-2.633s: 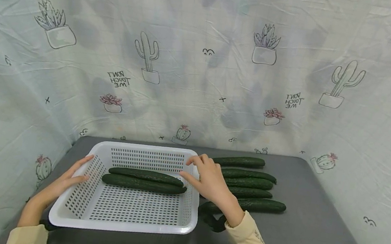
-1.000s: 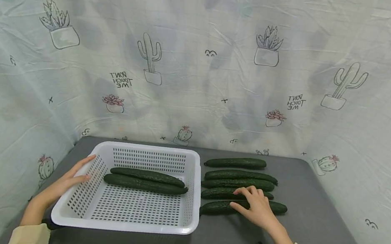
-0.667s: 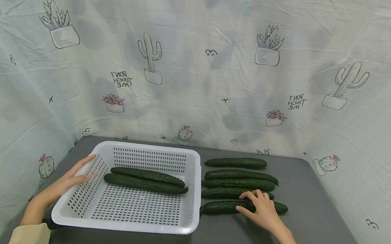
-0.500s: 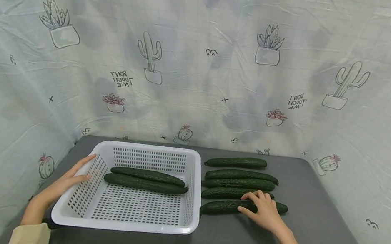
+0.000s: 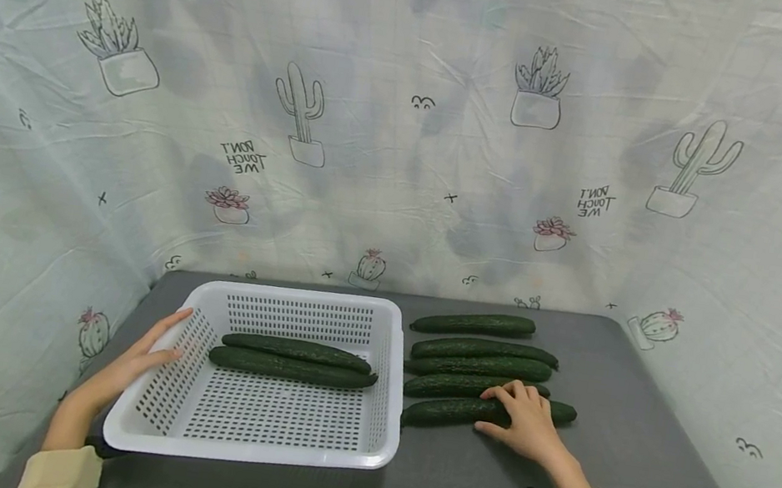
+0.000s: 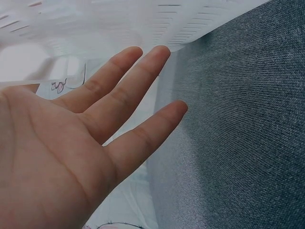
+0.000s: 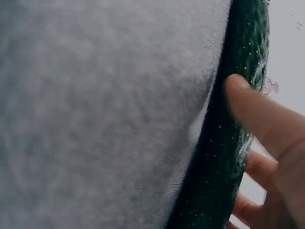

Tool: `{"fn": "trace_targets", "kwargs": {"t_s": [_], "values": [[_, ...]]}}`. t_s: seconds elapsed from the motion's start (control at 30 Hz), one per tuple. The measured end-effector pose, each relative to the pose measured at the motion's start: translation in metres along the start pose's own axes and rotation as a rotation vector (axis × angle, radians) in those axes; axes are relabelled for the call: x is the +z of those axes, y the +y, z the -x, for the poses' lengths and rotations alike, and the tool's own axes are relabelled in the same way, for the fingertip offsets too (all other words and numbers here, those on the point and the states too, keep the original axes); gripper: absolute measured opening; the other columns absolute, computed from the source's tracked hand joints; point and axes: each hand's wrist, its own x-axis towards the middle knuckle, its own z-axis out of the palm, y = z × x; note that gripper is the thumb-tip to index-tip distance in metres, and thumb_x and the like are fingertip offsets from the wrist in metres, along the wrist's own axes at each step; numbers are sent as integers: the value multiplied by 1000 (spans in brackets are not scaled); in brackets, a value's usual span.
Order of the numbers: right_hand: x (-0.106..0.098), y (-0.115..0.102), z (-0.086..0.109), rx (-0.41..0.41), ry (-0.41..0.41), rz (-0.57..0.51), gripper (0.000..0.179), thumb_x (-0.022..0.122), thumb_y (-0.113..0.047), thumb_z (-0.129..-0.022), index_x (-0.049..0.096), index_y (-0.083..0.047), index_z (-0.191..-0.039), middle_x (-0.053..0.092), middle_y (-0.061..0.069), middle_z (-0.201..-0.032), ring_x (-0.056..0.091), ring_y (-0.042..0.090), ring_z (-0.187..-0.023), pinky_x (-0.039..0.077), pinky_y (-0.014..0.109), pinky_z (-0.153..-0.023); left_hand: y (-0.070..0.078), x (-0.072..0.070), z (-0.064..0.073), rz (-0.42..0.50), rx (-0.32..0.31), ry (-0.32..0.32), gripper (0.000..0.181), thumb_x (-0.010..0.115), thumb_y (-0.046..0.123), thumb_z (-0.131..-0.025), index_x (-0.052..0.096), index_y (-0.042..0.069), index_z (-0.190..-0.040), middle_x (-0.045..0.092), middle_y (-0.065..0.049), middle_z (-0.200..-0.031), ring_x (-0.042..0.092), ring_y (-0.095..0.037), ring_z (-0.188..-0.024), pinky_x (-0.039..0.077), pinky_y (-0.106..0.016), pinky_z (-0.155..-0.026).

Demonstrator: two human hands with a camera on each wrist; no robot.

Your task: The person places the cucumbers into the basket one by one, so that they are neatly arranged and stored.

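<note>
While right hand [image 5: 524,420] grips front cucumber [image 5: 445,411], left hand [image 5: 132,364] spread at basket rim [image 5: 246,453], tabletop [image 5: 640,458] stretching rightward

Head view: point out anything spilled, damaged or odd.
Nothing looks spilled, and the cucumbers and white basket show no clear damage. One oddity: the lettering on the backdrop cloth, left and right of centre, reads mirror-reversed, perhaps because the cloth hangs back to front.
</note>
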Motion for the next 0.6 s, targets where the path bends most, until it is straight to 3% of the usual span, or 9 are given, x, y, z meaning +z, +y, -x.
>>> {"fn": "trace_targets", "kwargs": {"t_s": [0.17,0.6], "values": [[4,-1,0,-7,16,37,40,74,-39,-76,62,-22,-110,48,4,-102,43,27,-93,32,56,-84,0,-1,0,-7,0,0,66,40,19,-100,-3,26,-150,-9,-26,-150,27,-55,-121,50,-44,-74],[6,-5,1,-5,15,-6,33,71,-35,-79,61,-18,-106,45,6,-99,42,27,-90,32,55,-86,0,-1,0,-9,-18,0,66,40,20,-99,-3,26,-150,-9,-26,-149,32,-54,-119,51,-45,-73]]}}
